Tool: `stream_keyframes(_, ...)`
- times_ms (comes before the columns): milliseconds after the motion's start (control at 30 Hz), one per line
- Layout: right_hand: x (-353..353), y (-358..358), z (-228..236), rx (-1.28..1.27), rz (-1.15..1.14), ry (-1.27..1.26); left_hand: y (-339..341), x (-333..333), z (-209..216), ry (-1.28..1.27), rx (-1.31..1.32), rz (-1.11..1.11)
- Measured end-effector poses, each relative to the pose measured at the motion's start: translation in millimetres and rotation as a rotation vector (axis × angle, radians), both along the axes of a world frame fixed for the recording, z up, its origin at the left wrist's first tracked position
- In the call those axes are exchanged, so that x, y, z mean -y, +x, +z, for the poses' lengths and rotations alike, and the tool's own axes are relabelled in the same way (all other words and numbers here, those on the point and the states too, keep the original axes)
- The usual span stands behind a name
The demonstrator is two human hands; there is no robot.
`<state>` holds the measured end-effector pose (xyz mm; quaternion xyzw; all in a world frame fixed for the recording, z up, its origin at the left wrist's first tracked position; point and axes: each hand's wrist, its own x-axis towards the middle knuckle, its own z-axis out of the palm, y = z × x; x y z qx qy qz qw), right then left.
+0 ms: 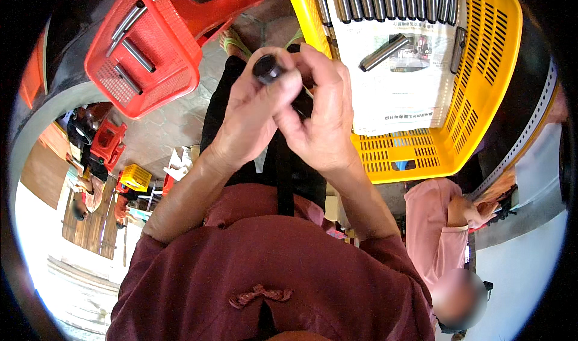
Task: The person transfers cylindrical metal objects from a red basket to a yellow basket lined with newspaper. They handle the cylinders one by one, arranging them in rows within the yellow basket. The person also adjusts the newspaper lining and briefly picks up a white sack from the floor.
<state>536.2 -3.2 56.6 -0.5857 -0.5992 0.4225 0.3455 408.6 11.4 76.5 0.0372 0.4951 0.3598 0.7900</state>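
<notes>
Both my hands are raised in front of my body, close together. My left hand (245, 115) has its fingers and thumb wrapped round a dark tube with a black round end (267, 68), which points up toward me. My right hand (325, 115) closes on the tube from the other side; a dark part of it shows between the palms. The rest of the tube is hidden by my fingers. To the right, a row of silver-and-black metal tubes (385, 0) lies on newspaper (415, 100) in a yellow plastic basket (489, 94).
One loose metal tube (384, 52) lies on the newspaper, and another (458, 50) rests near the basket's right wall. On the left, a red basket (174, 94) holds several metal tubes (138, 55) beside a red stool (217, 3). A person in pink (430, 226) sits to my right.
</notes>
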Motion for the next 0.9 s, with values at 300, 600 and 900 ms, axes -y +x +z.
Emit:
stream_keyframes(300, 37.8, 42.9, 7.0, 0.019, 0.081, -0.289, 18.6, -32.9, -6.7, 0.157, -0.080, -0.315)
stream_keyframes(600, -1.1, 70.1, -130.6, 0.439, 0.076, -0.274, -11.7, 5.5, -13.5, 0.034, -0.277, -0.383)
stream_keyframes(900, -54.0, 31.6, -204.9, 0.753, 0.174, -0.315, -21.4, 27.6, -20.8, 0.021, -0.322, -0.442)
